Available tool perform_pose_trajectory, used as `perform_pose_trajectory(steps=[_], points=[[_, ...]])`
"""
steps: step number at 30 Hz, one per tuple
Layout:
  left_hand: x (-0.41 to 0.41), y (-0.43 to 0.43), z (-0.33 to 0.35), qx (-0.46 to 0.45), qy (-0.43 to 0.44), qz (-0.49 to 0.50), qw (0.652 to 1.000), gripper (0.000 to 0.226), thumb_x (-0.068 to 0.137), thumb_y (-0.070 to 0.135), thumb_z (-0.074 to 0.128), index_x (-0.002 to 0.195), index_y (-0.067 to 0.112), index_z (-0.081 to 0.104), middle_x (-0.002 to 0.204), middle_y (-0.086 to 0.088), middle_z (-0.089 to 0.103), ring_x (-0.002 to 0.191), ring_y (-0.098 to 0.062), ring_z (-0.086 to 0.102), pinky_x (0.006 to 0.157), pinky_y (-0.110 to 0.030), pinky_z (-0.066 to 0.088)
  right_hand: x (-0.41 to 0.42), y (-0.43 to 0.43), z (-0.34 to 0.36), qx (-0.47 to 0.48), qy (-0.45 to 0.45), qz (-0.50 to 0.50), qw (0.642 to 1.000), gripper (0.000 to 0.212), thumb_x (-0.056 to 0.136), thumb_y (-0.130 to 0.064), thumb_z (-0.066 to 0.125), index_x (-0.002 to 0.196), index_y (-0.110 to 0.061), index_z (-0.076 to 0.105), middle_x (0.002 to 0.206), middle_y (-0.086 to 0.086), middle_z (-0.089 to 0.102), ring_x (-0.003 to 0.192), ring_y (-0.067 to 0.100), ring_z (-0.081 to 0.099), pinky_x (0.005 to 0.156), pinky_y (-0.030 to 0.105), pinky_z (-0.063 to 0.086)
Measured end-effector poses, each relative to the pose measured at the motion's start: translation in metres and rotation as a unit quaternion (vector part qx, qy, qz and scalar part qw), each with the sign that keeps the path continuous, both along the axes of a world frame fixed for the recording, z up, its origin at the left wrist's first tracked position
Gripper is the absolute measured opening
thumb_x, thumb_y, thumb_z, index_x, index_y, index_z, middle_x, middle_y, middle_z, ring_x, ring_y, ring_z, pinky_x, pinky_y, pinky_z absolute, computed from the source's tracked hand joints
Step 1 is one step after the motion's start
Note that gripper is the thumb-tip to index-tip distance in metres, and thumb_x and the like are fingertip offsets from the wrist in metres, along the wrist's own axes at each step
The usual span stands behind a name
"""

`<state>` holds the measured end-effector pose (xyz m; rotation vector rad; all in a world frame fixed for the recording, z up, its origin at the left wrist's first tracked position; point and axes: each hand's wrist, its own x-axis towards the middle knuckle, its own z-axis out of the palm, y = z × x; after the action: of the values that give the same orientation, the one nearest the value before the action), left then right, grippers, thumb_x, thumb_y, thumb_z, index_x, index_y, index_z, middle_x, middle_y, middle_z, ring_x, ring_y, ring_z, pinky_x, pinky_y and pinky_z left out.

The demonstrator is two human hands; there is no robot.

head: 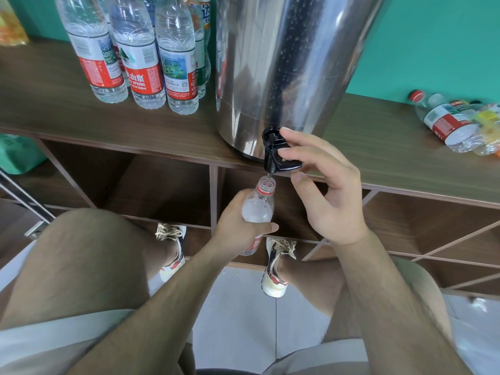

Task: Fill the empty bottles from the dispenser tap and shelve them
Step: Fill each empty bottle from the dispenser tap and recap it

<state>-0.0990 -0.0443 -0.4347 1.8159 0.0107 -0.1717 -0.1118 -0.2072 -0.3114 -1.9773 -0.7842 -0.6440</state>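
A steel dispenser [292, 66] stands on the wooden shelf top [405, 163], its black tap [277, 155] hanging over the front edge. My right hand [324, 185] pinches the tap lever between fingers and thumb. A thin stream of water runs from the spout into the open mouth of a clear bottle [259, 207] with a red neck ring, nearly full. My left hand [238, 226] grips that bottle around its body and holds it upright right under the tap.
Several filled bottles [140, 50] stand upright on the shelf top left of the dispenser. Empty bottles [454, 123] lie on their sides at the right. Open cubby compartments [162, 190] sit below the top. My legs and shoes are close to the shelf front.
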Motion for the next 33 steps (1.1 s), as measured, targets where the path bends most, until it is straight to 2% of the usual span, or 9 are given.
perform_pose_trajectory(steps=[6,13,20,28,33], points=[[-0.0002,0.0004,-0.0010,-0.017,0.002,-0.001,1.000,0.074,0.073,0.027,0.094,0.128,0.043,0.047,0.118,0.020,0.059,0.112,-0.011,0.060,0.091,-0.026,0.050,-0.0007,0.0000,0.0000,0.003,0.001,-0.001,1.000,0.037,0.088,0.020,0.055,0.118,0.005,0.071,0.141,0.018,0.063,0.133,0.021,0.061,0.091,0.021,0.050],[-0.0005,0.0000,-0.0008,-0.013,0.003,-0.001,1.000,0.074,0.073,0.028,0.094,0.128,0.043,0.047,0.118,0.019,0.059,0.111,-0.011,0.060,0.094,-0.029,0.051,-0.0001,-0.0004,-0.0001,0.001,-0.003,0.000,1.000,0.036,0.089,0.020,0.055,0.118,0.006,0.070,0.141,0.019,0.063,0.133,0.020,0.061,0.091,0.021,0.050],[-0.0013,0.0006,0.0008,-0.018,-0.001,0.000,1.000,0.072,0.073,0.026,0.094,0.125,0.044,0.047,0.115,0.020,0.059,0.108,-0.008,0.060,0.079,-0.016,0.045,-0.0004,0.0004,0.0001,0.000,-0.003,0.000,1.000,0.038,0.088,0.020,0.055,0.118,0.005,0.071,0.141,0.018,0.063,0.133,0.019,0.061,0.091,0.021,0.050],[-0.0001,-0.0001,-0.0006,-0.013,0.000,0.004,1.000,0.073,0.072,0.028,0.094,0.124,0.046,0.046,0.116,0.022,0.058,0.110,-0.009,0.060,0.086,-0.023,0.048,0.0001,-0.0002,0.0004,0.000,-0.005,-0.002,1.000,0.038,0.088,0.021,0.055,0.118,0.005,0.071,0.141,0.019,0.063,0.133,0.019,0.061,0.091,0.021,0.050],[-0.0006,0.0009,0.0003,-0.013,-0.008,0.001,1.000,0.072,0.073,0.026,0.094,0.124,0.044,0.046,0.114,0.022,0.059,0.106,-0.005,0.060,0.080,-0.015,0.044,0.0003,-0.0002,0.0001,0.000,-0.004,-0.002,1.000,0.038,0.087,0.022,0.055,0.118,0.005,0.071,0.141,0.019,0.063,0.132,0.018,0.061,0.091,0.021,0.050]])
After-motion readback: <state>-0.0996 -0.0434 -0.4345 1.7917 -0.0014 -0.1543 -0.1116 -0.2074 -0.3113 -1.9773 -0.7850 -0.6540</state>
